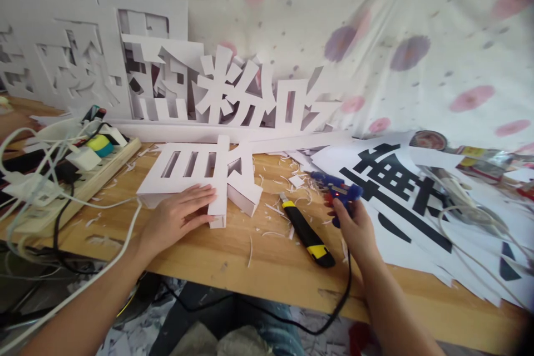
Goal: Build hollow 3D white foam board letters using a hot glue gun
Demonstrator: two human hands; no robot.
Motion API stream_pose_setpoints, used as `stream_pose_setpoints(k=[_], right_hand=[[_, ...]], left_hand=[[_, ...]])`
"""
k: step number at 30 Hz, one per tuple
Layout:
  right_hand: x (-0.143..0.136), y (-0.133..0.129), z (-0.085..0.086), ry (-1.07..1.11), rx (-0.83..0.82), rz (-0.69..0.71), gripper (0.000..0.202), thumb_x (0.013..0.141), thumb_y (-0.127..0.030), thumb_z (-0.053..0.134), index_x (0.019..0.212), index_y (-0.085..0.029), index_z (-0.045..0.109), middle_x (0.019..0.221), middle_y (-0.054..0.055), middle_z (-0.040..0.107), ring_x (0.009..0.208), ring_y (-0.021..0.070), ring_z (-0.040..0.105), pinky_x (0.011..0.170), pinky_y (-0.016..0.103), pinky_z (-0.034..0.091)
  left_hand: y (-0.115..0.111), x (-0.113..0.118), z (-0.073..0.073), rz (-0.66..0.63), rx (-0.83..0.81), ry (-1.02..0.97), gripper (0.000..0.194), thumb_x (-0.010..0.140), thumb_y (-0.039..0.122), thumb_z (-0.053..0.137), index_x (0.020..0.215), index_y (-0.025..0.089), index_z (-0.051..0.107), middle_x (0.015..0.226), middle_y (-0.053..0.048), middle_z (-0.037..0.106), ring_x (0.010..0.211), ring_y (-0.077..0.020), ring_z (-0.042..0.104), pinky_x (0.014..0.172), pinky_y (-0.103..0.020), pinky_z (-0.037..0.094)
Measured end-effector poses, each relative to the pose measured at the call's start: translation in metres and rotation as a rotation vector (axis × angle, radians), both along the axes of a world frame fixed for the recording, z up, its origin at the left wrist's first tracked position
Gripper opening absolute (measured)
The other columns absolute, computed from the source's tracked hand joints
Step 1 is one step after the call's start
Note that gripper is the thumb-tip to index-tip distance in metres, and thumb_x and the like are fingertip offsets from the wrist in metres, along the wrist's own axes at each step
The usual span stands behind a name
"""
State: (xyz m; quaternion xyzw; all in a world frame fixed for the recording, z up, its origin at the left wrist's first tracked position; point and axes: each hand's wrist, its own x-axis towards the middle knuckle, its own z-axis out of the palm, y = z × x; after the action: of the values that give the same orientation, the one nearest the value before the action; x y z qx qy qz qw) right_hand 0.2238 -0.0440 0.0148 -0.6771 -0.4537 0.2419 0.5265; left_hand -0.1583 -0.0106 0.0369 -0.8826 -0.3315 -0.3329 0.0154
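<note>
My left hand (183, 211) lies with its fingers stretched over the front of a white foam-board character (196, 161), which has thick side walls and rests flat on the table. In my right hand (354, 222) is a blue glue gun (340, 189), a small red light glowing on its body. Its nozzle points left, above the table and apart from the character. A black cord runs down from its handle. Between my hands lies a black and yellow utility knife (306, 231), its tip toward the character.
White cut-out characters (233, 89) and boards stand along the back. Power strips with tangled cables (83, 158) crowd the left. Paper sheets with black printed characters (387, 189) cover the right. Shavings litter the wooden table (250, 272). A flowered sheet (300, 11) hangs behind.
</note>
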Motion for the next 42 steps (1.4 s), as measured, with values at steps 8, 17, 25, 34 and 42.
stream_pose_setpoints(k=[8,17,25,34,42], right_hand=[[-0.051,-0.007,0.052,0.099,-0.129,0.781,0.038,0.08,-0.056,0.057,0.086,-0.018,0.058,0.071,0.003,0.062,0.048,0.009,0.046,0.044,0.023,0.04],[-0.083,0.029,0.056,-0.039,-0.114,1.021,0.032,0.082,-0.052,0.056,0.083,-0.02,0.055,0.075,0.001,0.064,0.072,0.0159,0.059,0.067,0.027,0.047],[-0.084,0.028,0.038,-0.096,-0.126,0.944,0.034,0.083,-0.054,0.053,0.082,-0.02,0.053,0.074,0.002,0.063,0.07,0.0164,0.058,0.063,0.027,0.045],[-0.086,0.028,0.036,-0.158,-0.111,0.914,0.031,0.085,-0.051,0.052,0.086,-0.02,0.051,0.071,0.0,0.06,0.063,0.014,0.054,0.057,0.026,0.043],[-0.087,0.029,0.035,-0.105,-0.12,0.937,0.031,0.086,-0.051,0.051,0.09,-0.021,0.05,0.067,-0.003,0.055,0.059,0.0112,0.051,0.054,0.024,0.042]], left_hand=[[-0.002,0.002,-0.009,0.022,0.072,0.006,0.04,0.091,0.029,0.054,0.13,0.023,0.05,0.126,-0.008,0.061,0.12,-0.022,0.054,0.102,-0.046,0.046],[-0.004,0.01,-0.02,0.016,0.126,-0.067,0.042,0.09,0.021,0.054,0.132,0.023,0.047,0.122,-0.009,0.063,0.116,-0.0216,0.057,0.104,-0.048,0.044],[-0.005,0.01,-0.02,0.023,0.127,-0.076,0.042,0.091,0.02,0.054,0.132,0.022,0.048,0.122,-0.009,0.063,0.115,-0.0223,0.058,0.103,-0.048,0.044],[-0.007,0.012,-0.018,0.049,0.069,-0.089,0.039,0.091,0.021,0.053,0.13,0.026,0.05,0.121,-0.006,0.064,0.114,-0.0229,0.059,0.103,-0.049,0.045],[-0.008,0.01,-0.02,0.036,0.064,-0.098,0.043,0.09,0.019,0.055,0.131,0.025,0.048,0.122,-0.007,0.063,0.115,-0.0226,0.058,0.105,-0.048,0.042]])
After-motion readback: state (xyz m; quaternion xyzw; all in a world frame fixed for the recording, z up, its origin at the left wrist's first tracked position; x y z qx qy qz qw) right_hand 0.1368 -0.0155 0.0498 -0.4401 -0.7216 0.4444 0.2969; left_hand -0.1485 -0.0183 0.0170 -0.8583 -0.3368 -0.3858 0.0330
